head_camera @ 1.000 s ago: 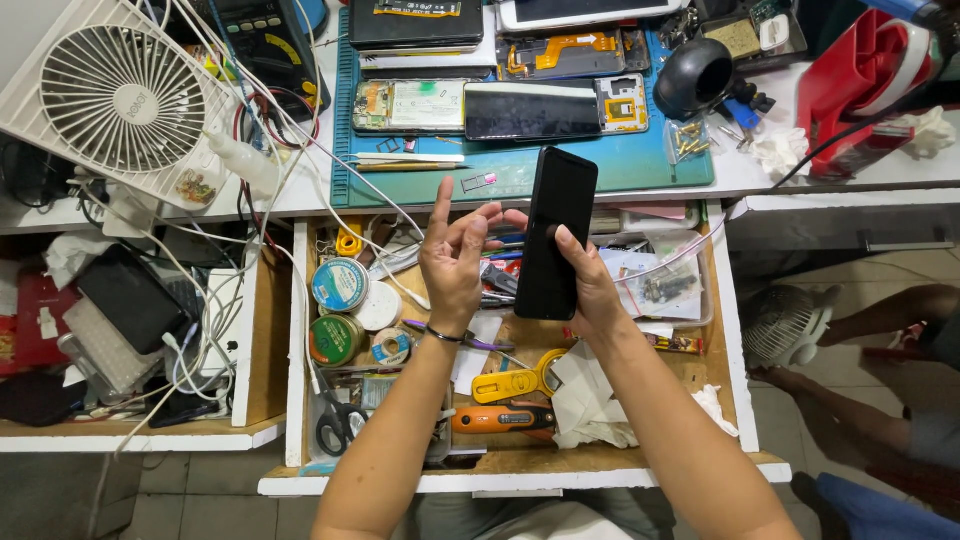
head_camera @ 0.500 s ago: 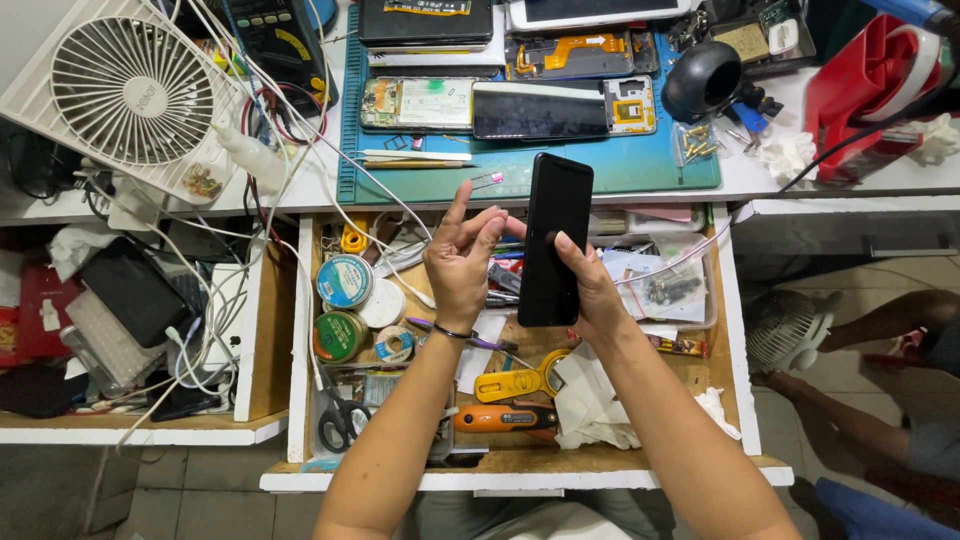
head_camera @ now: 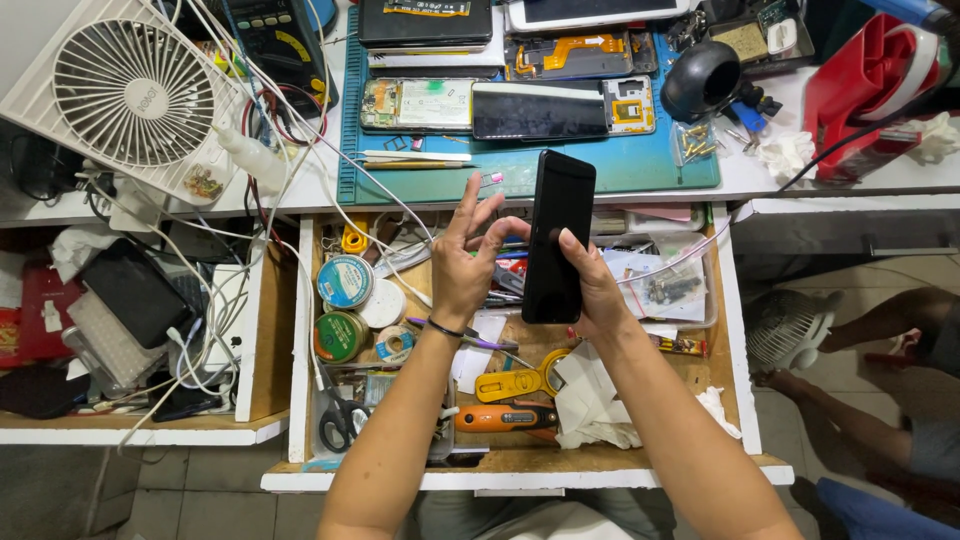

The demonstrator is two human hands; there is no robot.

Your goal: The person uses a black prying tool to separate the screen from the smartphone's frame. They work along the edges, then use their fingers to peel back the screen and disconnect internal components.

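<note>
— Above the open drawer (head_camera: 745,330), what are the hands doing, seen from the head camera?

— Her or his right hand (head_camera: 598,290) is gripping a black phone (head_camera: 557,237) by its lower half, thumb lying across the glossy face, the other fingers hidden behind. The phone is standing nearly upright, just near of the desk edge. The left hand (head_camera: 462,268) is hovering beside it with fingers spread loose, holding nothing; its fingertips are sitting close to the phone's left edge, though I cannot tell if they are touching.

— How is that phone likely handling?

— I am judging it as a thin, stiff, light slab with smooth glass: slippery and easy to crack if dropped. Pinching the long side edges looks safer than pressing the face.

— And what is lying underneath?

— Hard stuff is waiting in the drawer: yellow tool (head_camera: 520,382), orange-handled tool (head_camera: 505,417), scissors (head_camera: 340,425), rolls of tape (head_camera: 345,281). White tissue (head_camera: 590,405) is sitting near the right wrist, a softer patch.

— Where is the room for moving?

— Far of the hands, the green mat (head_camera: 600,170) is showing a bare strip near its edge, with opened phones (head_camera: 505,108) farther back. Left, white cables (head_camera: 300,190) are trailing from the fan (head_camera: 130,95) into the drawer, close to the left hand. Right, the drawer's side wall and a clear bag of parts (head_camera: 670,290) are crowding in.
</note>
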